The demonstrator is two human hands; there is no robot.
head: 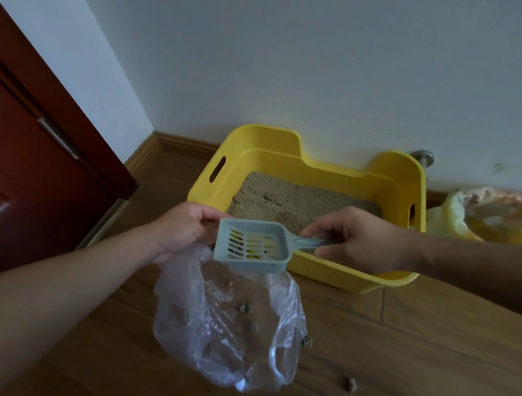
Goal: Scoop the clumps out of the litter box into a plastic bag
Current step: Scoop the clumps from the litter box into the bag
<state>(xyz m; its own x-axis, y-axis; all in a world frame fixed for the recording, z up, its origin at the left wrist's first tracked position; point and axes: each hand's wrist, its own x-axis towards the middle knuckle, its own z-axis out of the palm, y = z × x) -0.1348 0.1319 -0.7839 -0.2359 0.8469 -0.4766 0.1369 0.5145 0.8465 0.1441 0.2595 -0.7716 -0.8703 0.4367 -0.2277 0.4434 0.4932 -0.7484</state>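
Observation:
A yellow litter box [387, 180] filled with tan litter [288, 200] stands on the wooden floor against the wall. My left hand [182, 228] grips the rim of a clear plastic bag [201, 323] that hangs down to the floor in front of the box. Small clumps [245, 308] lie inside the bag. My right hand [356, 240] pinches the handle of a grey slotted scoop [251, 247], held over the bag's mouth with its bowl empty. Two clumps, one [306, 341] beside the bag and another [351, 384] nearer me, lie on the floor.
A dark red door [18, 149] stands at the left with a wooden baseboard [166, 144] along the wall. Crumpled yellowish plastic bags [491, 215] lie to the right of the box. A metal door stop [423, 156] sticks out of the wall behind the box.

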